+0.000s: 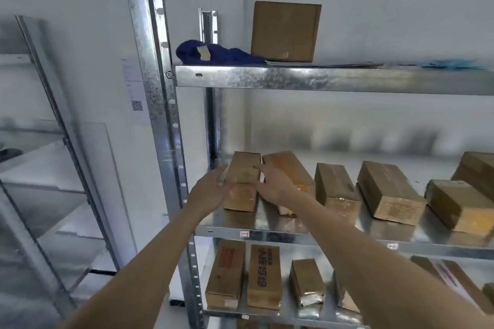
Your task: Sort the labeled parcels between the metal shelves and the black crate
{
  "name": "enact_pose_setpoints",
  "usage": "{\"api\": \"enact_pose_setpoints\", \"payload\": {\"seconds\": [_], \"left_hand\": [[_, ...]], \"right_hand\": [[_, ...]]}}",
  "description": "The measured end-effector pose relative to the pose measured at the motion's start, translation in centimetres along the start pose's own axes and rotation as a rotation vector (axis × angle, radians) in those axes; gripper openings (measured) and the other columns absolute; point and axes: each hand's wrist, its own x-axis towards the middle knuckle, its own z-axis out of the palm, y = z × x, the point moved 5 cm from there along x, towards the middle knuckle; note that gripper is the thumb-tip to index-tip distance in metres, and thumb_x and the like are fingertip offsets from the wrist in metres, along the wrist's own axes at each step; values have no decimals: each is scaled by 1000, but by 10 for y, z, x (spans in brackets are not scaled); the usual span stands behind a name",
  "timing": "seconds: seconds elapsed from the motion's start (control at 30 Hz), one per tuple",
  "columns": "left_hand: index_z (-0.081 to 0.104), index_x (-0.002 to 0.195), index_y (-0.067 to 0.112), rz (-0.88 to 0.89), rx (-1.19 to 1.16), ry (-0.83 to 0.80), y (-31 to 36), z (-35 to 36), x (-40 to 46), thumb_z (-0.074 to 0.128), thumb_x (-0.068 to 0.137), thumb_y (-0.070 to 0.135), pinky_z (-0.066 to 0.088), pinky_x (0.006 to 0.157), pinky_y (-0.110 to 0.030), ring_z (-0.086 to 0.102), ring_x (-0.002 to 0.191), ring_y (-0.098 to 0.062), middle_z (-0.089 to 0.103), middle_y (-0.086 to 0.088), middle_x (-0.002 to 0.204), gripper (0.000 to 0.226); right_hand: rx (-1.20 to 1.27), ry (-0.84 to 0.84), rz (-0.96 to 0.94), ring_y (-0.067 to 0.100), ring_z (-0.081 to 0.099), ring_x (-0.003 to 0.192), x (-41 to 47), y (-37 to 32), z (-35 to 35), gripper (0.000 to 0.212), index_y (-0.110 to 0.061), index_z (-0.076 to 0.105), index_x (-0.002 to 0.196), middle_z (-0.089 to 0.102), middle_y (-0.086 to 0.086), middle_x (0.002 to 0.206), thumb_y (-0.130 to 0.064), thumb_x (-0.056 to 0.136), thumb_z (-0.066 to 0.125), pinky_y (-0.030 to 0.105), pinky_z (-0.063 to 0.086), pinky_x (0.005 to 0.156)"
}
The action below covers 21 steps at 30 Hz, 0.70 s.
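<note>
A brown cardboard parcel (244, 168) lies on top of another parcel (240, 199) at the left end of the middle metal shelf (267, 224). My left hand (211, 185) touches its left side with straight fingers. On its right side my right hand (272, 181) does the same, partly covering the neighbouring orange-brown parcel (288, 168). Several more brown parcels (389, 191) lie in a row to the right. The shelf below carries further parcels (227, 272), some with printed labels. No black crate is in view.
The top shelf (320, 79) carries a square cardboard box (286, 31), a blue cloth (213, 53) and flat papers. The rack's galvanised upright post (157, 88) stands just left of my left hand. A second metal rack (53, 141) stands at the far left by the white wall.
</note>
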Motion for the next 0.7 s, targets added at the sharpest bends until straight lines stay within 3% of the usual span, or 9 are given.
{"api": "enact_pose_setpoints", "payload": {"seconds": [0.1, 0.23, 0.57, 0.7], "left_hand": [[31, 152, 36, -30, -38, -17, -8, 9, 16, 47, 99, 54, 30, 112, -35, 37, 142, -23, 36, 0, 157, 59], [35, 152, 35, -71, -100, -73, -19, 25, 29, 46, 99, 52, 36, 107, -33, 46, 134, -23, 44, -2, 153, 56], [41, 149, 29, -119, -223, -38, -28, 31, 33, 54, 99, 44, 37, 112, -38, 44, 135, -21, 45, 0, 151, 54], [47, 145, 30, -121, -314, -6, -26, 24, 23, 61, 95, 41, 45, 97, -30, 50, 123, -14, 52, 0, 143, 52]], "right_hand": [[-74, -62, -17, 34, 47, 137, 21, 5, 11, 47, -11, 43, 152, 47, 15, 154, -28, 108, 46, 40, 39, 111], [-43, -109, 56, 32, 52, 135, 44, 20, 29, 59, -18, 34, 159, 50, 14, 153, -42, 107, 48, 41, 43, 112], [158, -88, 91, 29, 50, 137, 48, 23, 41, 60, -18, 33, 159, 45, 10, 157, -39, 106, 51, 34, 41, 108], [193, -10, 86, 26, 47, 139, 36, 18, 38, 58, -18, 39, 156, 48, 7, 155, -44, 105, 50, 34, 38, 110]]}}
